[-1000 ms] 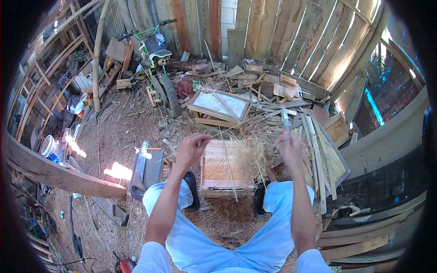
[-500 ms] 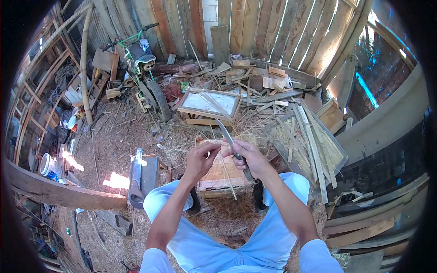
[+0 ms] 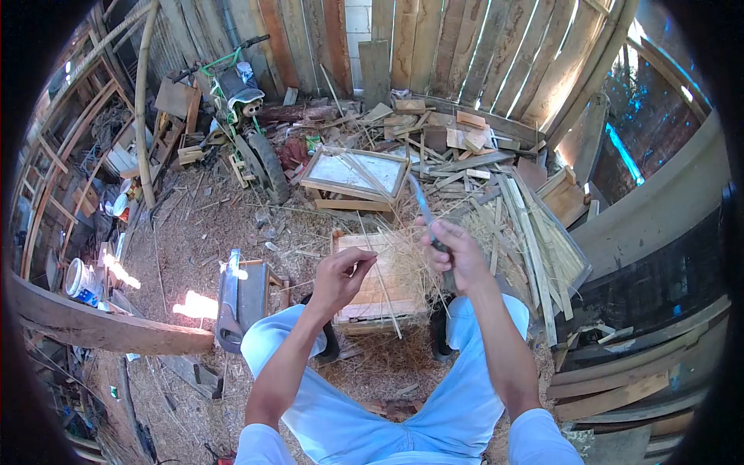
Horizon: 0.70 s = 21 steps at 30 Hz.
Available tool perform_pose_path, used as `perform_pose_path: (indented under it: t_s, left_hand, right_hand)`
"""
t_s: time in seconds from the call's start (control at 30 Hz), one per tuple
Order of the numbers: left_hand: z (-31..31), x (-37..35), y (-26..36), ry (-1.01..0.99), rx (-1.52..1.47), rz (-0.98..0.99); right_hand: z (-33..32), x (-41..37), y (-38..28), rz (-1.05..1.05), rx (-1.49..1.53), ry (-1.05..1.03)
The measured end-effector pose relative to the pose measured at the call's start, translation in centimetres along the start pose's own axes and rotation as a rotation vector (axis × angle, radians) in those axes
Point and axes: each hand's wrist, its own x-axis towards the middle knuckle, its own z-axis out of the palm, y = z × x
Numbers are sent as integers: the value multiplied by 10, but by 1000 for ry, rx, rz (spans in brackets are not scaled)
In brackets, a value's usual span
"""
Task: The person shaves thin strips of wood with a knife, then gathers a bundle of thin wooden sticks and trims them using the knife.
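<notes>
In the head view my right hand point(image 3: 463, 252) is wrapped around the handle of a knife point(image 3: 422, 200), its blade pointing up and away from me. My left hand point(image 3: 341, 277) is closed in a pinch on a thin wooden strip point(image 3: 386, 298), which slants across a low wooden block point(image 3: 360, 308) between my knees. The fingertips partly cover the strip. Fine pale shavings point(image 3: 408, 260) lie over the right side of the block, just left of the knife hand. A gap separates the knife from the strip.
Beyond the block is a framed white panel point(image 3: 356, 172). A handsaw point(image 3: 230, 306) rests by a dark box on the left. Scrap wood point(image 3: 465, 143) is heaped at the back, with long slats point(image 3: 535, 248) on the right. A motorbike point(image 3: 248, 124) stands at back left.
My right hand has moved right, toward me, taking the knife away from the left fingers. The left hand and the strip have hardly moved.
</notes>
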Motion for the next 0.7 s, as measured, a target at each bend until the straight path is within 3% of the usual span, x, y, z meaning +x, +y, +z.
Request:
perform_pose_path:
  t_s: [0.13, 0.3, 0.37, 0.43, 0.53, 0.7]
  left_hand:
    - [-3, -1, 6, -42, -13, -49]
    - [9, 1, 7, -42, -55, -28]
    - [6, 0, 6, -31, -31, -7]
    - [1, 0, 11, 2, -47, -81]
    - [-6, -2, 5, -76, -3, -134]
    - [2, -4, 0, -27, -44, -72]
  right_hand:
    - [-2, -3, -4, -41, 4, 11]
    - [30, -3, 32, 133, -119, -209]
    - [27, 0, 27, 135, -69, -203]
    - [19, 0, 12, 56, -71, -41]
    - [-6, -3, -7, -22, -19, -16]
    - [-11, -5, -7, -100, 73, -23]
